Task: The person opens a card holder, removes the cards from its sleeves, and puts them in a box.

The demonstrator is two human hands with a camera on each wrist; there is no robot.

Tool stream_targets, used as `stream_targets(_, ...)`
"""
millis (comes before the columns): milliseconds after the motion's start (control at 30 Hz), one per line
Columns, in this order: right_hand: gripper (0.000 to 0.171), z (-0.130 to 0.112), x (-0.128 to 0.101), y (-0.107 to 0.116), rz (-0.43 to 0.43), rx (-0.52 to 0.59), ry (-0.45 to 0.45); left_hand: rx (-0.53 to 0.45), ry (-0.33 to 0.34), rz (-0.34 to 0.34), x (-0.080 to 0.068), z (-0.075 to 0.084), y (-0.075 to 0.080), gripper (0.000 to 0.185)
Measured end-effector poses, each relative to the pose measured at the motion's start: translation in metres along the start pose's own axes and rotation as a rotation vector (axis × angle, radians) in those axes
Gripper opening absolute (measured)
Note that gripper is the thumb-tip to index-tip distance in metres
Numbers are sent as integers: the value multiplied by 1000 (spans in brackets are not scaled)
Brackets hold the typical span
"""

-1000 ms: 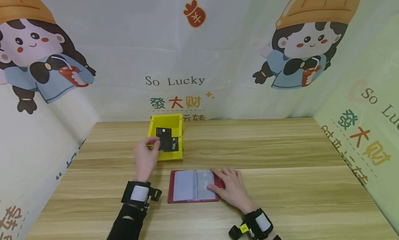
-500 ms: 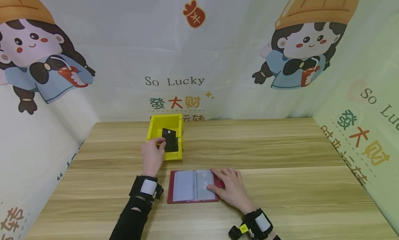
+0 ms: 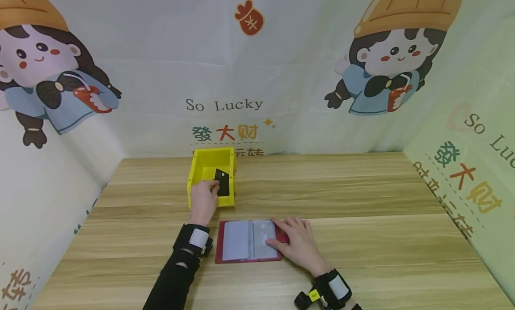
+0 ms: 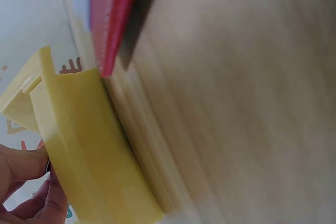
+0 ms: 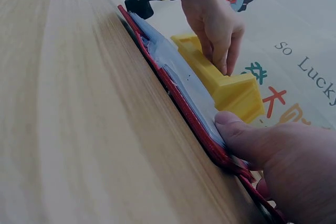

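At the front edge of a yellow bin (image 3: 211, 157), my left hand (image 3: 204, 201) pinches a black card (image 3: 222, 184) between thumb and fingers. The card leans inside the bin's right half; in the left wrist view the bin wall hides nearly all of it. Nearer to me lies an open red card holder (image 3: 220, 242) with clear plastic sleeves (image 3: 237, 239). My right hand (image 3: 299, 245) grips its right side, thumb on the sleeve's edge and index finger at the upper corner. Pale lettering shows through the right sleeve.
The wooden table (image 3: 362, 238) extends widely on the right. A printed cloth backdrop (image 3: 297, 99) stands directly behind the bin and along both sides. Each wrist wears a strapped black camera (image 3: 303, 300).
My left hand has moved right inside the bin with the black card, which is now over the other card seen there earlier. The right hand and card holder have stayed put.
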State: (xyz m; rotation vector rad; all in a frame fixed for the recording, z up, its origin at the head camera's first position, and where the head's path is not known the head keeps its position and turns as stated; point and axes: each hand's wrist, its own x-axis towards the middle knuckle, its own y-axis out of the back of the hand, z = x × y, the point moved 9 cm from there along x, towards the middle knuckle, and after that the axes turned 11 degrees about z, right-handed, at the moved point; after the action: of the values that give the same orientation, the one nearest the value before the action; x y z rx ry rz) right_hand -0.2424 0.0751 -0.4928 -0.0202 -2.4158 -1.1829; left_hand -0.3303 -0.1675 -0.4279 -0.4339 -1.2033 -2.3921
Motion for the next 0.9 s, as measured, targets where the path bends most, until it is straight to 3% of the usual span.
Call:
stream_targets(300, 57, -1, 0, 0, -8, 2, -8, 23, -45, -59, -5, 3, -7, 24)
stream_targets(600, 57, -2, 0, 1, -1, -3, -3, 231, -129, -109, -12, 8, -11, 43)
stream_targets(900, 57, -2, 0, 0, 0, -12, 0, 295, -83, -183, -19, 2, -18, 49)
